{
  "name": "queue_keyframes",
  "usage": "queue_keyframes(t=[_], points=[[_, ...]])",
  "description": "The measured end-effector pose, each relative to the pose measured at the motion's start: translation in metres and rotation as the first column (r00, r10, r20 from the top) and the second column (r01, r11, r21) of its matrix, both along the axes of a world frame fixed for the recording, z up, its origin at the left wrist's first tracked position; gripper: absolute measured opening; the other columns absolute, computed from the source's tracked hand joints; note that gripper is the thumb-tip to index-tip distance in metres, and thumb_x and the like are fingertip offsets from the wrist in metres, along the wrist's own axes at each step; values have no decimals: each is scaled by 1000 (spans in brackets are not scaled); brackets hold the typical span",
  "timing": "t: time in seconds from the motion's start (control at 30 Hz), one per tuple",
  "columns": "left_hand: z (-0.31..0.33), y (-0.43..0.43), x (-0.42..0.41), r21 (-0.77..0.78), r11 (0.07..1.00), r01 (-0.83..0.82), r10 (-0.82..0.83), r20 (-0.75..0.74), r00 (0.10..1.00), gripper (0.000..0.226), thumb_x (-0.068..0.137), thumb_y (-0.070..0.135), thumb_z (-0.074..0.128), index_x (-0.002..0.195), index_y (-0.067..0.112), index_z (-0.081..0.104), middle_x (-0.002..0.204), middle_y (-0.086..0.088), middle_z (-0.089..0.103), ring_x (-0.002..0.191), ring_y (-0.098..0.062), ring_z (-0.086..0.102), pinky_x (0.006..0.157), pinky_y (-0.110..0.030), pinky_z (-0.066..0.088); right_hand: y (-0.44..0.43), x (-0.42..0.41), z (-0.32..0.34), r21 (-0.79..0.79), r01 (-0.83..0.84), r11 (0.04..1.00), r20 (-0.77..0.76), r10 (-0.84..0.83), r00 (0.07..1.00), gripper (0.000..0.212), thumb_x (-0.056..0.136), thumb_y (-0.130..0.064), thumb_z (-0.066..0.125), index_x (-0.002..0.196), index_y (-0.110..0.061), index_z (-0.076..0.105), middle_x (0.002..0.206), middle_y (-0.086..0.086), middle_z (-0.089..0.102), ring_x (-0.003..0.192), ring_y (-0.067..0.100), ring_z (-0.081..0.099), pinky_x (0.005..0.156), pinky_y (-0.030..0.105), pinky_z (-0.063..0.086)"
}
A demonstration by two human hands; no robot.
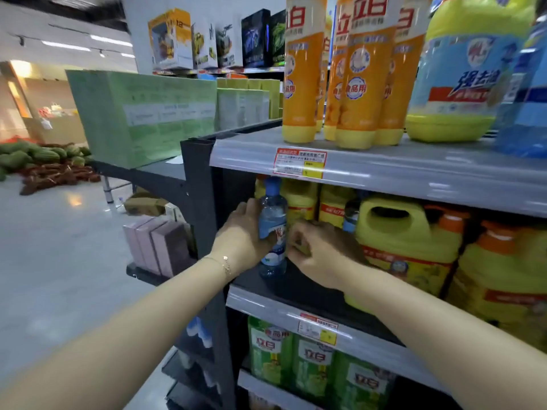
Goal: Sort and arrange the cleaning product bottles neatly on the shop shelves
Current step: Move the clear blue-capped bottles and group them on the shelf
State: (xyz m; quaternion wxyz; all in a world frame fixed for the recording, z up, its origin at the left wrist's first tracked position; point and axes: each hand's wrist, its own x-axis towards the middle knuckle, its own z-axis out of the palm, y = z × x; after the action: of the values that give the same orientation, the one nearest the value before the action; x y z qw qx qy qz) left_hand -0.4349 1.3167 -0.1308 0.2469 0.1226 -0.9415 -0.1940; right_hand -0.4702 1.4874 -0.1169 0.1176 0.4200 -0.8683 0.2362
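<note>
I see my two hands reaching into the middle shelf (310, 294) at its left end. My left hand (245, 232) is wrapped around a small clear blue bottle (273, 229) with a blue cap. The bottle stands upright on the dark shelf floor, close to the dark post (204, 196) at the shelf's corner. My right hand (319, 253) is just beside the bottle on its other side, with the fingers curled in. I cannot tell if it grips anything, because the fingertips are hidden and blurry.

Behind the blue bottle stand yellow bottles (302, 202) in a row. To the right sits a big yellow jug (405, 238) with a handle hole, and more yellow jugs with orange caps (500, 261) next to it.

On the top shelf (414, 167) stand tall orange bottles (355, 84) close together. A fat blue and yellow jug (461, 78) stands beside them. A red and yellow price tag (299, 163) sticks on the front edge of that shelf.

On the shelf below my hands stand green bottles (310, 365) side by side.

Far off to the left is a big green box (142, 113) on a dark rack.
</note>
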Motion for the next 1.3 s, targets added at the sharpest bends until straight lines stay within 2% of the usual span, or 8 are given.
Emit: queue_keyframes(t=[0.1, 0.23, 0.43, 0.7, 1.0, 1.13, 1.23, 1.3], points=[[-16, -2, -26, 242, 970, -3, 9, -24, 1000, 61, 75, 30, 78, 118, 9, 41, 120, -11, 50, 110, -29, 56, 90, -47, 50, -2, -14, -24, 96, 95, 991, -79, -87, 993, 26, 89, -37, 52, 108, -20, 53, 104, 2, 64, 90, 27, 63, 72, 36, 53], [-28, 1, -56, 524, 849, -71, 99, -25, 995, 73, 69, 29, 85, 119, 7, 37, 124, -13, 52, 111, -28, 57, 88, -42, 52, -10, -27, -43, 11, 202, 979, 30, -202, 979, 36, 88, -27, 55, 121, -14, 49, 117, 8, 59, 101, 28, 60, 79, 36, 52], [-41, 12, -72, 611, 791, -42, 126, -96, 987, 60, 75, 21, 80, 122, 10, 44, 103, 1, 52, 91, -15, 52, 75, -26, 42, -10, -48, -61, -234, 245, 941, 283, -175, 943, 12, 88, -18, 60, 93, -7, 59, 88, 12, 68, 85, 27, 64, 71, 34, 52], [-46, 8, -73, 633, 774, -11, 116, -124, 985, 59, 73, 18, 81, 121, 12, 46, 103, 2, 56, 91, -15, 56, 76, -25, 44, 4, -56, -64, -116, 138, 984, 94, -127, 987, 19, 87, -19, 57, 73, -6, 57, 66, 12, 62, 63, 25, 61, 60, 40, 52], [-44, 9, -68, 655, 755, -19, 119, -108, 987, 64, 71, 23, 84, 122, 13, 45, 103, 1, 56, 91, -17, 56, 75, -29, 47, 9, -56, -65, -165, 200, 966, 16, -200, 980, 18, 83, -11, 60, 67, -7, 54, 62, 13, 61, 60, 28, 61, 54, 23, 34], [-44, 9, -65, 658, 753, -16, 119, -112, 987, 65, 71, 23, 84, 122, 13, 45, 106, 1, 56, 92, -18, 57, 78, -29, 49, 2, -53, -61, -169, 281, 945, -9, -287, 958, 12, 85, -12, 60, 91, -1, 58, 89, 17, 61, 80, 30, 62, 62, 24, 37], [-42, 10, -63, 655, 755, -21, 119, -106, 987, 61, 73, 20, 82, 122, 12, 46, 104, 1, 55, 92, -18, 56, 76, -28, 46, -2, -54, -59, -3, 349, 937, -293, -335, 896, 37, 71, -15, 71, 103, -2, 59, 107, 18, 56, 98, 36, 55, 79, 38, 49], [-42, 11, -63, 655, 755, -20, 116, -104, 988, 60, 73, 18, 81, 121, 12, 46, 104, 0, 55, 92, -18, 56, 76, -28, 46, -5, -56, -43, 64, 463, 884, -507, -371, 778, 48, 60, -18, 78, 103, -4, 62, 108, 16, 58, 98, 37, 54, 84, 44, 41]])
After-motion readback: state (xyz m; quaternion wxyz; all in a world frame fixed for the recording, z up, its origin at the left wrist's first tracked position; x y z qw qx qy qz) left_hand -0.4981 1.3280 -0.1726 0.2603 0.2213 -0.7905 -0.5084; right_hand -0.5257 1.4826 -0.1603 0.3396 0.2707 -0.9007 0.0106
